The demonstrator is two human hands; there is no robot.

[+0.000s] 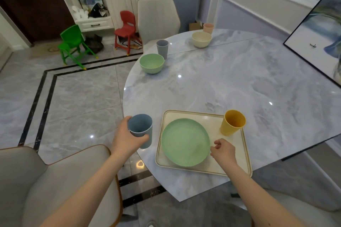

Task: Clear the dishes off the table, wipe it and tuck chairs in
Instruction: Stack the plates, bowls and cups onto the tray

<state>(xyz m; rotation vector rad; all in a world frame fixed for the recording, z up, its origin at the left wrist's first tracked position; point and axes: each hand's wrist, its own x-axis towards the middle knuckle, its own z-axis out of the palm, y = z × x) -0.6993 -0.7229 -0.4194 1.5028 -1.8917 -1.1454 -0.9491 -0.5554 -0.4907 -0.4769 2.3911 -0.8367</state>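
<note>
Left hand (127, 137): grip wrapped round a blue cup (141, 130) at the near-left edge of the marble counter (230, 83), just beside the cream tray (238, 164). Right hand (224, 151): fingers loosely curled, holding nothing — hovering over the tray by the rim of the green plate (185, 142). Yellow cup (232, 122) upright in the tray's far-right corner. Farther off on the counter — green bowl (151, 63), grey cup (162, 49), cream bowl (201, 39), pink cup (208, 28).
</note>
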